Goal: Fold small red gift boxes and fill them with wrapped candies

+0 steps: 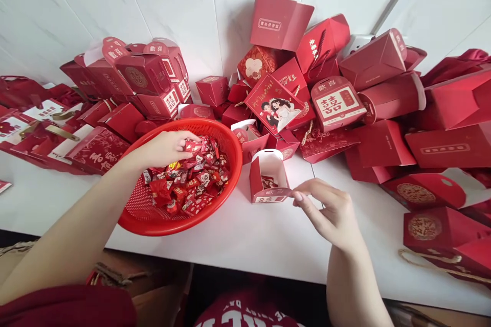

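Note:
My left hand reaches into a red plastic basket heaped with small wrapped candies. Its thumb and fingers close around a red-wrapped candy at the top of the pile. To the right of the basket stands a small red gift box with its top open, white inside, a few dark red wrapped pieces at the bottom. Thumb and index finger of my right hand pinch the edge of this box's near flap, which bears pale characters.
Many red gift boxes are piled along the tiled wall behind. More boxes crowd the right side, some with rope handles, and further ones stand stacked at the left. Cardboard lies below the white table's front edge.

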Tool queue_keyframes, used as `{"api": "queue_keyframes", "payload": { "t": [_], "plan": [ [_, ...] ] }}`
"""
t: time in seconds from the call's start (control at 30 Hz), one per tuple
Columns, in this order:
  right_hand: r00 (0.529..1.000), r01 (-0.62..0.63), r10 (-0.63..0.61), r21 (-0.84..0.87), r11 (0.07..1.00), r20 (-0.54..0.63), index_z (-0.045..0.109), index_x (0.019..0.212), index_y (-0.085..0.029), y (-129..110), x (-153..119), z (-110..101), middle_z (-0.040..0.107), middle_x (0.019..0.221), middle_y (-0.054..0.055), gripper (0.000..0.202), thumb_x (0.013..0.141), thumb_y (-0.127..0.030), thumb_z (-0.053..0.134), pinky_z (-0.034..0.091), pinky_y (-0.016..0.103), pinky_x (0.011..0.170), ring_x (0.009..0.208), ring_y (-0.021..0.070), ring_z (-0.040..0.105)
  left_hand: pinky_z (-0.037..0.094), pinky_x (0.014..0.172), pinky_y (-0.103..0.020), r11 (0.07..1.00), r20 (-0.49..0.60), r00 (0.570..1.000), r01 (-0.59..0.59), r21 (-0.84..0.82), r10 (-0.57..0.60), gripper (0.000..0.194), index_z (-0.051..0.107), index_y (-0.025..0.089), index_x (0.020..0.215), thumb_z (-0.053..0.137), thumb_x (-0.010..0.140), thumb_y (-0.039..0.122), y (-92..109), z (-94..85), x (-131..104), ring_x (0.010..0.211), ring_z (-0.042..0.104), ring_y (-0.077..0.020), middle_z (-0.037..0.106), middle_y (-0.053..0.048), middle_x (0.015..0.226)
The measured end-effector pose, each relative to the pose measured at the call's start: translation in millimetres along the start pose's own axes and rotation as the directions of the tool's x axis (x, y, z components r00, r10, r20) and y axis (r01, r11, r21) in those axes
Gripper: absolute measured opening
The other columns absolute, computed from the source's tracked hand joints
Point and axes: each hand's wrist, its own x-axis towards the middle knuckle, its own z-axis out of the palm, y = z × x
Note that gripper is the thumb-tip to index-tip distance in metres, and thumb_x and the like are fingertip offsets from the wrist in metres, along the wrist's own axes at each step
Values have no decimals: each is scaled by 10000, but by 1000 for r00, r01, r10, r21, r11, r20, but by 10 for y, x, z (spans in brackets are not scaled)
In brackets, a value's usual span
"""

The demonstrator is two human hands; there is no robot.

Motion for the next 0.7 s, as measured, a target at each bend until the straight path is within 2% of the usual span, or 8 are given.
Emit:
{"api": "queue_keyframes", "payload": {
  "t": [0.1, 0.17, 0.3, 0.37, 0.47, 0.57, 0.63, 0.7],
  "plan": [
    [1000, -2, 2, -27, 1000, -13, 661, 817, -222, 52, 154, -47, 679, 707, -4, 164, 963, -213, 589, 485, 303, 669, 640, 145, 614, 579, 975, -370, 976, -18, 992, -123, -178, 122, 456, 684, 210, 1124, 760, 719, 404, 338, 115, 3, 1064, 703, -243, 729, -58, 1162],
    [999, -8, 6, -60, 998, -37, 675, 859, -229, 111, 245, -76, 688, 719, 5, 154, 974, -255, 576, 488, 313, 666, 650, 161, 627, 589, 971, -382, 943, -91, 979, -199, -268, 181, 414, 679, 193, 1105, 770, 746, 379, 596, 221, -12, 1054, 710, -243, 735, -69, 1138],
    [997, 51, -46, -93, 994, 54, 639, 1191, -244, 287, 325, -44, 709, 1175, 86, 237, 991, -323, 540, 504, 424, 922, 1064, 257, 660, 614, 911, -371, 848, -190, 934, -355, -395, 303, 397, 664, 155, 1067, 794, 759, 368, 1050, 585, -6, 970, 733, -238, 738, -99, 1096],
    [992, 80, -71, -84, 993, 100, 642, 1220, -256, 384, 311, 20, 592, 1394, 98, 266, 1001, -338, 516, 442, 490, 1050, 1256, 286, 562, 623, 865, -359, 787, -219, 924, -381, -485, 312, 404, 625, 153, 1084, 774, 787, 382, 1166, 853, 50, 964, 731, -231, 717, -118, 1153],
    [988, 101, -88, -101, 990, 126, 729, 1081, -271, 501, 258, 116, 471, 1507, 69, 243, 999, -365, 520, 385, 516, 1119, 1360, 302, 458, 614, 795, -324, 732, -198, 933, -360, -579, 301, 308, 549, 169, 1015, 667, 881, 420, 1184, 1235, 154, 935, 720, -196, 709, -94, 1111],
    [985, 122, -107, -111, 986, 132, 760, 976, -267, 572, 220, 152, 457, 1514, 47, 266, 1002, -374, 519, 361, 517, 1140, 1376, 301, 436, 569, 792, -303, 805, -175, 900, -434, -404, 398, 257, 518, 182, 940, 610, 923, 421, 1124, 1400, 192, 861, 679, -159, 686, -37, 954],
    [988, 134, -122, -125, 983, 99, 759, 894, -253, 603, 211, 141, 488, 1484, 49, 271, 995, -369, 536, 376, 520, 1123, 1355, 301, 459, 531, 806, -314, 834, -146, 846, -531, -153, 512, 212, 524, 182, 931, 579, 945, 387, 1096, 1373, 174, 868, 648, -168, 666, -31, 917],
    [988, 147, -138, -142, 979, 70, 746, 821, -239, 626, 206, 116, 530, 1438, 57, 265, 980, -357, 570, 407, 520, 1088, 1315, 302, 493, 500, 821, -332, 777, -95, 771, -625, 76, 629, 170, 535, 177, 948, 557, 956, 345, 1082, 1296, 145, 889, 634, -188, 671, -44, 924]
  ]
}}
